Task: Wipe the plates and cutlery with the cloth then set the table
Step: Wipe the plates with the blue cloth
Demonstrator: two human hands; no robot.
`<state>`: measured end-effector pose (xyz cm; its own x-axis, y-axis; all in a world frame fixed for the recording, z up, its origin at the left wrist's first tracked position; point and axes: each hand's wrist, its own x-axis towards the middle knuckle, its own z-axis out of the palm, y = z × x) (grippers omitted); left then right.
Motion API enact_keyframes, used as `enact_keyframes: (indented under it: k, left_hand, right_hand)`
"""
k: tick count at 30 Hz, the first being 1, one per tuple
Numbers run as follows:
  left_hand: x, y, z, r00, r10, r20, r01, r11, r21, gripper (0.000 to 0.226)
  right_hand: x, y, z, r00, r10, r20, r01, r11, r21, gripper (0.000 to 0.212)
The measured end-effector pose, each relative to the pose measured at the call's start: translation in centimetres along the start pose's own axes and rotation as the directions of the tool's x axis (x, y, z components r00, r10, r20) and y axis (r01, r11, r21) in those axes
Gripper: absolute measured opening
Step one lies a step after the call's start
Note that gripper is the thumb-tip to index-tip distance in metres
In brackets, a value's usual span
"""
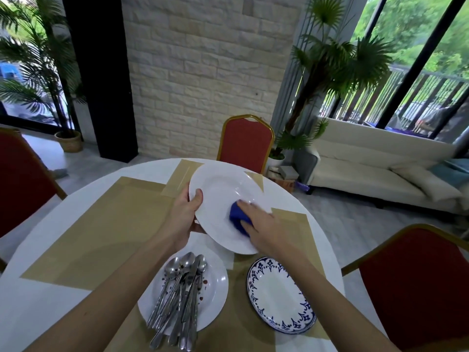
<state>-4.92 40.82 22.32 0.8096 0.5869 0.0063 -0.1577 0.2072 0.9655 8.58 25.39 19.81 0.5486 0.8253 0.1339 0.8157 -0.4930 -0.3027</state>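
Observation:
My left hand [186, 212] grips the left rim of a large white plate [220, 191], held tilted above the table. My right hand [261, 222] presses a blue cloth [237, 216] against the plate's lower right face. Below, a second white plate [215, 288] lies on the table with reddish specks on it and a pile of several spoons, forks and knives [180, 301]. To its right lies a white plate with a blue patterned rim [280, 294].
The round white table [50, 237] carries tan placemats [106, 224]. Red chairs with gold frames stand at the far side [245, 143], the right [416, 283] and the left [22, 181]. A white sofa [375, 168] and potted palms stand beyond.

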Motion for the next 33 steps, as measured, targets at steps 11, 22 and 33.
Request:
enact_keyframes:
  k: [11,22,33]
  left_hand:
    - [2.0,0.4,0.6,0.967,-0.255,-0.012,0.255,0.967,0.016,0.031]
    - [0.6,-3.9,-1.6,0.966,-0.237,-0.106,0.255,0.942,0.220,0.044]
    - [0.7,-0.4,0.8,0.994,-0.036,0.100,0.050,0.989,-0.141,0.024]
  right_hand:
    - [-1.7,-2.3,-0.4,0.975,-0.222,-0.014,0.212,0.909,0.358,0.062]
    - [-0.5,1.9,-6.7,0.943,0.332,0.004,0.042,-0.133,0.990,0.046]
    - [-0.5,1.5,0.2,0.702,0.471,-0.533,-0.065,0.789,0.611,0.045]
